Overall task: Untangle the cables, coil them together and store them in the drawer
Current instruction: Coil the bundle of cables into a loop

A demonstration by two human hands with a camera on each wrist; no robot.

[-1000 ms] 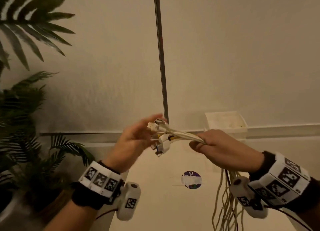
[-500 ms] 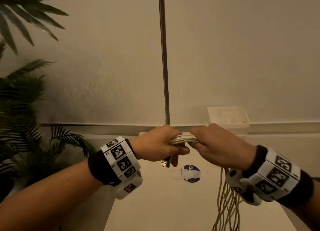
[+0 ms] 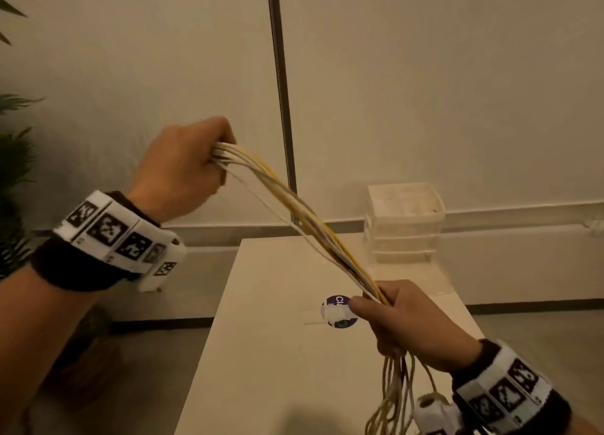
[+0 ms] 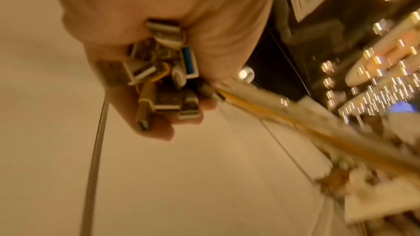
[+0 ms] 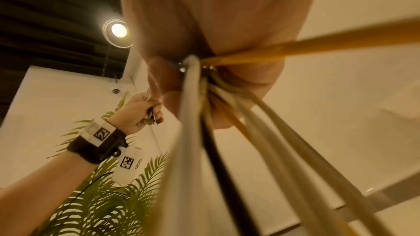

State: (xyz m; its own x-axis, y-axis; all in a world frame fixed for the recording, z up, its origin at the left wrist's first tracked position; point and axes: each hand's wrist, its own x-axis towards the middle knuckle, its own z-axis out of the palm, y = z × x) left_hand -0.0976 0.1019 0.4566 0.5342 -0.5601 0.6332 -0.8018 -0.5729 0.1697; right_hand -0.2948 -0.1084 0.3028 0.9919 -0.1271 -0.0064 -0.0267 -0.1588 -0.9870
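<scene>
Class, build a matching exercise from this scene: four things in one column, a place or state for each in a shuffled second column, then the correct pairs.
Things
1. left hand
2. right hand
3. stacked clear containers
4. round purple sticker

Places or states
A. at the table's far end by the wall
B. flat on the tabletop
C. raised, gripping the cable plugs
D. lower, gripping the cable bundle, loose ends hanging below

Pairs: 1-C, 2-D, 3-A, 4-B
</scene>
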